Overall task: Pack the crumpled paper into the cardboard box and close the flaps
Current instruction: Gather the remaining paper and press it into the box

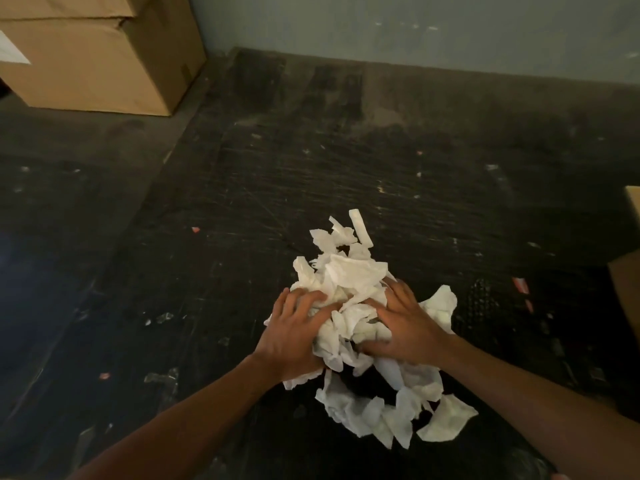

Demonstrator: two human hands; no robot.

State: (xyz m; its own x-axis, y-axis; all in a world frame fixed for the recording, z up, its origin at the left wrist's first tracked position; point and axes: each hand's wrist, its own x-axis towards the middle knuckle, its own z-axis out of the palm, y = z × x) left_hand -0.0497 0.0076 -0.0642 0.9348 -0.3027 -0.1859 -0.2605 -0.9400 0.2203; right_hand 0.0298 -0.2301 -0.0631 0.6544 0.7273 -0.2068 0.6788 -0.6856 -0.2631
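A heap of white crumpled paper [349, 275] lies on the dark scuffed floor, a little right of centre. My left hand [294, 336] sits on the heap's left side, its fingers curled into the paper. On the right side my right hand [405, 323] covers the heap with spread fingers bent down over the pieces. More loose pieces [381, 417] trail toward me, below the hands. A brown cardboard box [627, 306] is cut off by the right edge of the view; its opening and flaps are out of sight.
Two stacked closed cardboard boxes [104, 64] stand at the far left against the pale wall [415, 26]. Small scraps and bits of tape dot the floor [242, 188]. A dark mesh patch [491, 299] lies right of the heap.
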